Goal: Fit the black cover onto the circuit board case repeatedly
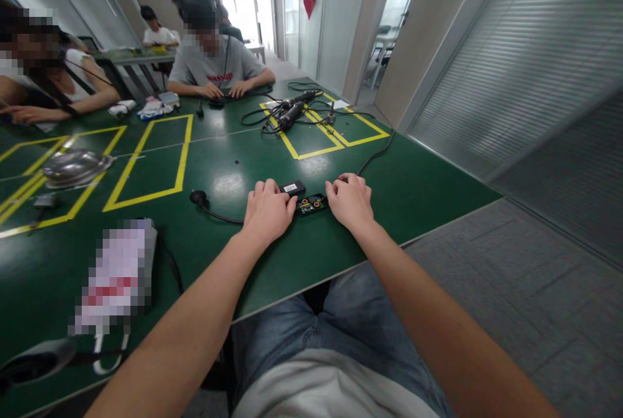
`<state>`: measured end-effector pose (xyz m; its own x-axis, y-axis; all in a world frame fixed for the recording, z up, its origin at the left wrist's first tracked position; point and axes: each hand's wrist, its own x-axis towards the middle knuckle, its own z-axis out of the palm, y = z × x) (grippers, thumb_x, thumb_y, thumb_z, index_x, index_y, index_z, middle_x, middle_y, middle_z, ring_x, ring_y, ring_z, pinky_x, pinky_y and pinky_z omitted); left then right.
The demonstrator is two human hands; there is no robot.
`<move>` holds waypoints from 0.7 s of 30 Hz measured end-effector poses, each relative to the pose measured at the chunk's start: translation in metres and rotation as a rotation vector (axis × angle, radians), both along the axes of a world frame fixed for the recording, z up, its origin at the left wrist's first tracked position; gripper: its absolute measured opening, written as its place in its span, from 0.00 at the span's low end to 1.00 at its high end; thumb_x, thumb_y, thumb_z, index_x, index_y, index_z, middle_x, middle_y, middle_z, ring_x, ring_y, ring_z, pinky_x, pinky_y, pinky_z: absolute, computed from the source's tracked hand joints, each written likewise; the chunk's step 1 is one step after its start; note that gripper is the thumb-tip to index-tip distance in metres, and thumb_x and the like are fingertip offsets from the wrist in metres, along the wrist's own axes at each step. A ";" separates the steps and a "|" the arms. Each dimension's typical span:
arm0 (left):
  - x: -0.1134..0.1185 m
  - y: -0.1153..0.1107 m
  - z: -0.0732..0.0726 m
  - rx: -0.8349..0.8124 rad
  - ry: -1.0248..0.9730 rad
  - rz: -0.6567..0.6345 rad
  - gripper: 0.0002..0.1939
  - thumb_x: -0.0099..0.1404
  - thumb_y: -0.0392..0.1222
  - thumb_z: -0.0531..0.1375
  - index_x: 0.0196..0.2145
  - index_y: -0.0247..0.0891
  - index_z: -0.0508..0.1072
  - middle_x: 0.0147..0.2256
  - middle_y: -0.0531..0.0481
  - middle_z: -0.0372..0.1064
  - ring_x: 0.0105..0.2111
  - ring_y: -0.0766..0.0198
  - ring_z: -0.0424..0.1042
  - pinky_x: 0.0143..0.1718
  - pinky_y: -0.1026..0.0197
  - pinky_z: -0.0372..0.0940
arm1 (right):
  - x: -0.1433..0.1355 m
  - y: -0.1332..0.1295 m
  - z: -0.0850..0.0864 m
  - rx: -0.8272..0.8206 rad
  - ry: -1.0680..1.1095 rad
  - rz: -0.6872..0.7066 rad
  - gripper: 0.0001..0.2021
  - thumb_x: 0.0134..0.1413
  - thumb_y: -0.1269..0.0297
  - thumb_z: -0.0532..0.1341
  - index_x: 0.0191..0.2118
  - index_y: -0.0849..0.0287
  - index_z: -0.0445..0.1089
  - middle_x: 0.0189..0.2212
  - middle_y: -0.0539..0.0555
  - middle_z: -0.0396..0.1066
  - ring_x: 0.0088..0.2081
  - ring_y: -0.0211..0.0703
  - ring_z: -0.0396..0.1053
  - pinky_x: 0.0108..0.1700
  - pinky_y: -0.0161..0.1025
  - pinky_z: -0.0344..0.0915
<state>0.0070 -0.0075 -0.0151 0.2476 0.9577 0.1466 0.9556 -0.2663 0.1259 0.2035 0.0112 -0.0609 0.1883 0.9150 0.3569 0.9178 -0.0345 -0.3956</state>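
Note:
In front of me on the green table lies an opened black power adapter (313,204), its circuit board with yellow-ringed parts facing up. Just behind it is its black cover (293,188) with a white label. My left hand (269,209) is closed at the adapter's left end, thumb against the edge; the other fingertips are partly hidden. At the right end, my right hand (351,200) is closed, fingers curled on the case and the start of its cable (377,154). A cord with a black plug (198,198) comes out from under my left hand.
Black corded tools (291,113) lie tangled on the yellow-taped area at the back. A shiny metal bowl-like object (76,167) and a blurred pouch-like item (117,275) are on the left. A person (217,67) sits across the table; another (53,77) is far left.

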 end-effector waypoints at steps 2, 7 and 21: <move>-0.001 0.001 -0.002 0.022 -0.059 0.014 0.14 0.78 0.48 0.59 0.40 0.41 0.82 0.49 0.38 0.70 0.55 0.43 0.68 0.54 0.44 0.69 | 0.000 0.000 0.000 0.004 0.006 0.002 0.20 0.74 0.57 0.56 0.32 0.56 0.79 0.56 0.64 0.73 0.59 0.60 0.64 0.60 0.57 0.61; -0.007 0.012 -0.012 0.084 -0.323 0.063 0.10 0.71 0.43 0.68 0.48 0.41 0.76 0.58 0.39 0.71 0.59 0.44 0.68 0.58 0.43 0.69 | 0.001 -0.001 0.004 -0.010 0.010 0.005 0.19 0.75 0.57 0.55 0.34 0.56 0.79 0.55 0.65 0.73 0.59 0.61 0.65 0.60 0.57 0.62; -0.006 0.012 -0.017 0.134 -0.514 -0.145 0.16 0.72 0.41 0.65 0.56 0.41 0.76 0.52 0.43 0.79 0.51 0.48 0.73 0.57 0.43 0.70 | 0.004 -0.001 0.008 -0.048 0.052 0.040 0.22 0.75 0.55 0.51 0.36 0.57 0.79 0.56 0.66 0.74 0.59 0.63 0.66 0.62 0.60 0.61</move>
<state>0.0005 0.0040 -0.0325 0.2396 0.8839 0.4017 0.7323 -0.4362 0.5230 0.2078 0.0100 -0.0530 0.1680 0.9381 0.3028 0.8970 -0.0180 -0.4417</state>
